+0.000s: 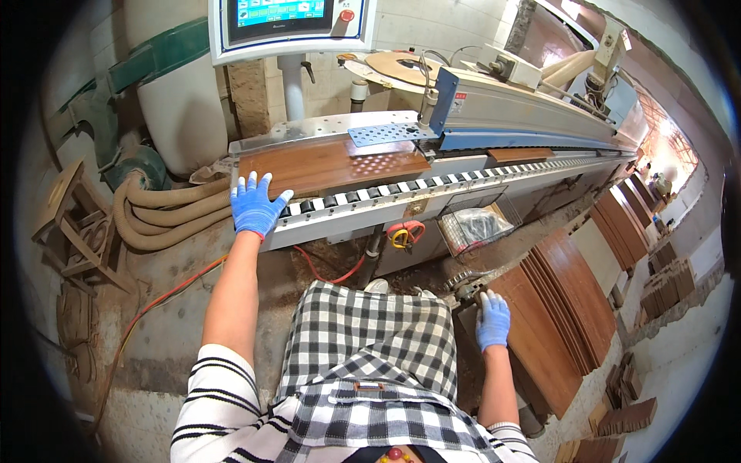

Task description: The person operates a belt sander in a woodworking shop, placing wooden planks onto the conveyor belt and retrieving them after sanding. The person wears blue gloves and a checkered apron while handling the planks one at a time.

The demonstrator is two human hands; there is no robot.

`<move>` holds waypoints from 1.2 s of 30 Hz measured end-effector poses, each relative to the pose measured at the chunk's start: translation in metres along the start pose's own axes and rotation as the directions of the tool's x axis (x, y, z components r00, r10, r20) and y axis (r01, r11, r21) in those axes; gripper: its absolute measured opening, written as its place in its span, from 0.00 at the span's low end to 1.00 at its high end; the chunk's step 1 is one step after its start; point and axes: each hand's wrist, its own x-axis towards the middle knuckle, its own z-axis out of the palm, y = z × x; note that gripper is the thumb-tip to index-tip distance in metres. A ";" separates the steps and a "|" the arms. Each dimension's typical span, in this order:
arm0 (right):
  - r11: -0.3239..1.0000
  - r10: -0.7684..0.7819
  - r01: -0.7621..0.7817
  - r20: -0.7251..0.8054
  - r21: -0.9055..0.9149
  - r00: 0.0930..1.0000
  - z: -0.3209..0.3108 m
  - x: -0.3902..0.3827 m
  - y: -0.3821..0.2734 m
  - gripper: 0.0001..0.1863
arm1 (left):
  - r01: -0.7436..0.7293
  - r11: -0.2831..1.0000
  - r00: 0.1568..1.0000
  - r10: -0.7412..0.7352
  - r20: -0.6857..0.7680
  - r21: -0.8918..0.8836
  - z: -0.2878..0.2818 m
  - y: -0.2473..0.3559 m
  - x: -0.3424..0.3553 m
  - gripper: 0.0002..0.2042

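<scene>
My left hand (256, 208), in a blue glove with pale fingertips, spreads its fingers on the near left end of a brown board (297, 167), which lies on the machine's infeed beside a roller track (378, 190). A perforated blue plate (386, 134) sits over the board's far edge. My right hand (492, 320), also gloved, is low at my right with fingers extended, at the near end of brown boards (525, 332) beside a metal fitting (469, 285); whether it touches them I cannot tell.
A control screen (278, 17) stands above the long machine (525, 116). Ribbed hoses (177, 216) and a wooden stool (73, 224) are at left. A wire basket (477, 224) hangs below the track. More board stacks (617, 220) stand along the right.
</scene>
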 end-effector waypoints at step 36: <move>-0.619 0.771 -0.031 0.614 0.785 0.168 0.012 -0.145 0.033 0.37 | -0.050 0.999 0.999 0.050 0.006 0.009 0.006 -0.009 0.004 0.35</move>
